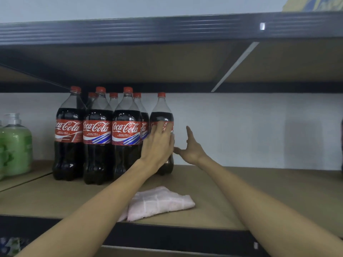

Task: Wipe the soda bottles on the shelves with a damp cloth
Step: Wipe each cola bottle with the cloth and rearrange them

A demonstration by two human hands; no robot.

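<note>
Tan, matte fibreboard forms the shelf (269,191), which is edged in front by a dark metal beam (176,236) and backed by a plain white wall (250,127).

The left hand (157,143) is laid against the front of the end bottle (161,115). Its back is turned to the camera and its fingers are spread almost straight over the red label, pressed on it rather than wrapped round it. The right hand (191,147) is held open just beside the same bottle, palm turned toward it, fingers straight and pointing up. Its thumb is stretched toward the bottle's lower side, but whether it touches cannot be told. Nothing is held by either hand.

The end bottle is of clear, smooth plastic with a tapering shoulder, a ribbed red cap, dark cola and a lobed base. It is stood upright at the right of the group. The other cola bottles (97,145), of the same shape and glossy with reflections, are packed upright against one another in two rows to its left.

The cloth (163,203), pale pink, soft and napped with a stitched grid, is left folded near the shelf's front edge, between the two forearms and partly covered by the left one.

At far left a rounded, translucent soap bottle (16,145) filled with green liquid and fitted with a pump is seen. Overhead, the ribbed dark upper shelf (167,28) is shown blurred.
</note>
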